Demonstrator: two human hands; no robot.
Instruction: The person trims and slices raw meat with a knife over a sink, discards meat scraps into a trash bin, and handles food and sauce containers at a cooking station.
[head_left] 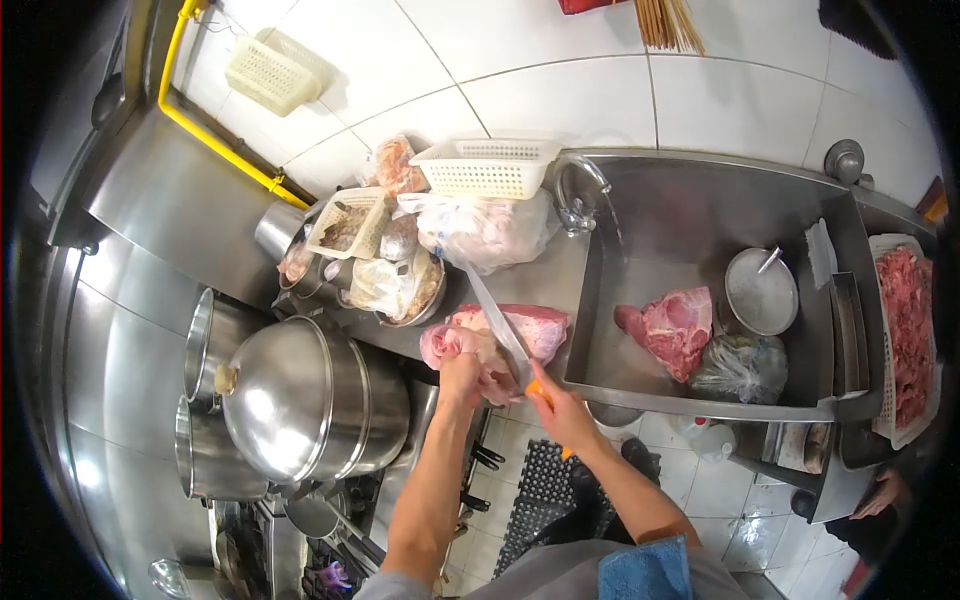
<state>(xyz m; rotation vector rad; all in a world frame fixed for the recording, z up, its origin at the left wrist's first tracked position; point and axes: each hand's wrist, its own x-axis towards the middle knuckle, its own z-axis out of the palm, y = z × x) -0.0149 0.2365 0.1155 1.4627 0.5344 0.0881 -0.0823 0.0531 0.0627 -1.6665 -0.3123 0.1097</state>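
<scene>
My right hand [562, 408] is wrapped round the orange handle of a long knife [496, 316]. The blade points up and to the left, lying over a piece of raw meat [535, 328] on the steel counter. My left hand [461, 377] grips the pale, fatty near part [440, 343] of the meat, its fingers partly hidden. Whether the pale part and the redder part behind the blade are one piece, I cannot tell. Behind the knife tip sits a clear plastic bag [485, 228] of pale contents.
A sink [640, 260] to the right holds a red meat chunk [670, 330], a pot [760, 290] and a bagged green item [742, 368]; its tap [578, 200] is running. A large domed steel pot [290, 400] stands left. Another person's hand [880, 493] shows lower right.
</scene>
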